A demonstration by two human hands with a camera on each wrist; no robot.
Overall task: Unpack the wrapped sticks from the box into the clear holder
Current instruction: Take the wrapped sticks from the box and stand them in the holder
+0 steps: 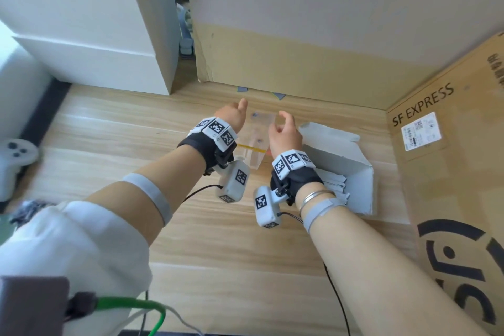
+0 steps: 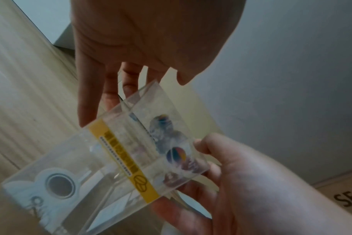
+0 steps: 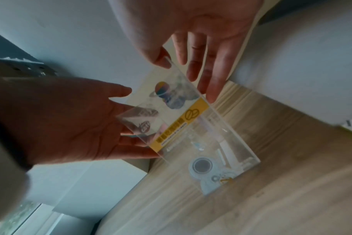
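Observation:
The clear holder (image 1: 257, 133) with a yellow band and printed stickers sits on the wooden table (image 1: 136, 131), between my two hands. My left hand (image 1: 231, 114) lies against its left side with straight fingers (image 2: 90, 95) and the thumb raised. My right hand (image 1: 285, 131) holds the holder's right wall, thumb (image 3: 161, 58) on one face and fingers (image 3: 207, 76) on the other. Just right of that hand is the open white box (image 1: 341, 155), with white wrapped sticks (image 1: 334, 183) showing at its mouth. I see no sticks inside the holder (image 3: 191, 127).
A large SF Express carton (image 1: 450, 172) walls off the right side. A cardboard panel (image 1: 300, 71) closes the back. White cabinets (image 1: 95, 43) stand at the far left, and a grey game controller (image 1: 13, 155) lies at the table's left edge. Cables (image 1: 338, 294) trail near me.

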